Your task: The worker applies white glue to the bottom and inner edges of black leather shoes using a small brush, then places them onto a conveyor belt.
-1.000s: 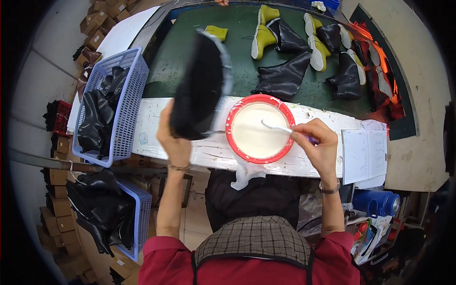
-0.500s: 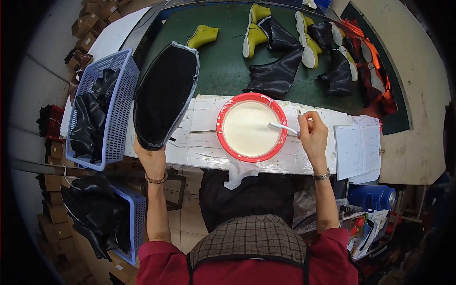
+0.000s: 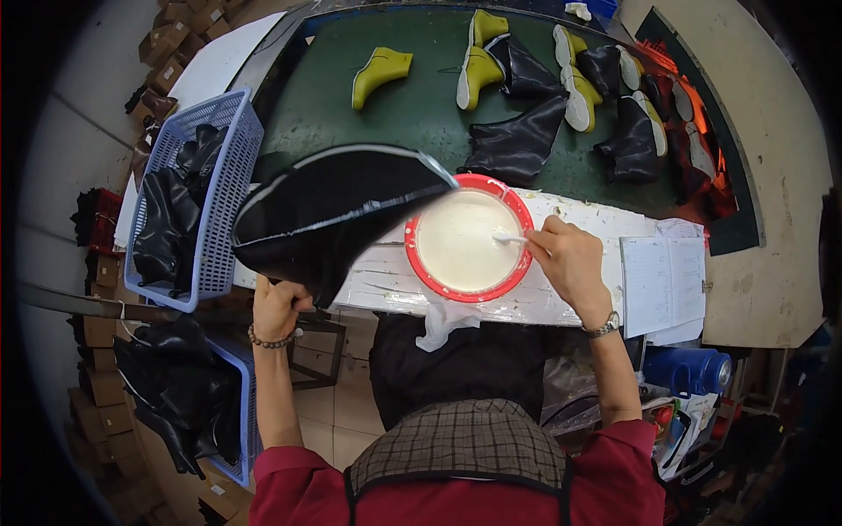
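My left hand [image 3: 281,305] is closed on the lower edge of a black boot shaft [image 3: 338,197], held up over the left part of the white board. The shaft is tilted, its wide opening with a pale smeared rim leaning toward the bowl; motion blurs it a little. Pinched in my right hand [image 3: 572,267] is a white toothbrush [image 3: 513,238], its head down at the cream-coloured liquid [image 3: 460,245]. That liquid fills a red-rimmed bowl [image 3: 524,206] between my hands. The shaft's far corner overlaps the bowl's upper left rim in the picture.
Yellow shoe bottoms [image 3: 381,75] and black boot shafts [image 3: 517,138] lie on the green table [image 3: 412,114]. Blue baskets [image 3: 230,167] of black shafts stand at my left. To the right are an open notebook [image 3: 662,280] and a blue flask [image 3: 688,370].
The boot shaft has turned from upright to slanting rightward, toward the bowl, and my left hand's grip has shifted. My right hand has moved slightly left, bringing the brush head down to the liquid.
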### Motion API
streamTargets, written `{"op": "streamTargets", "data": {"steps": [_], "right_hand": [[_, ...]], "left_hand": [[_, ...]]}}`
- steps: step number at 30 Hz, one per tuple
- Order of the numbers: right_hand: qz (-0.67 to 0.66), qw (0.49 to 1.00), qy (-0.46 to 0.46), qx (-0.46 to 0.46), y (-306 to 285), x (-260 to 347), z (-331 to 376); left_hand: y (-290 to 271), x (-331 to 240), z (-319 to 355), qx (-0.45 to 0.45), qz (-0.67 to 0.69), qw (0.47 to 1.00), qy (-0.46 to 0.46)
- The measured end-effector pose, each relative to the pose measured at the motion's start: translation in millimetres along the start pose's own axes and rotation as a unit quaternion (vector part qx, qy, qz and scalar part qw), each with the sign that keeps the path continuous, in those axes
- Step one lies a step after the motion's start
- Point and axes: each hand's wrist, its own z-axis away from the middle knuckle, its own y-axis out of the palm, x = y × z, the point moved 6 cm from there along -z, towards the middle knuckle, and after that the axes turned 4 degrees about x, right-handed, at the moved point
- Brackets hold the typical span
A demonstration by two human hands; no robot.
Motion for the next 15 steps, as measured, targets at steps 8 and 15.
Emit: {"op": "streamTargets", "data": {"steps": [8, 15], "right_hand": [[-0.378, 0.911, -0.05, -0.158, -63, 18, -26], [-0.421, 0.897, -0.071, -0.119, -56, 24, -34]], "left_hand": [[-11, 30, 1, 0.228, 0.065, 0.959, -0.154], [5, 17, 2, 0.203, 0.161, 0.963, -0.075]]}}
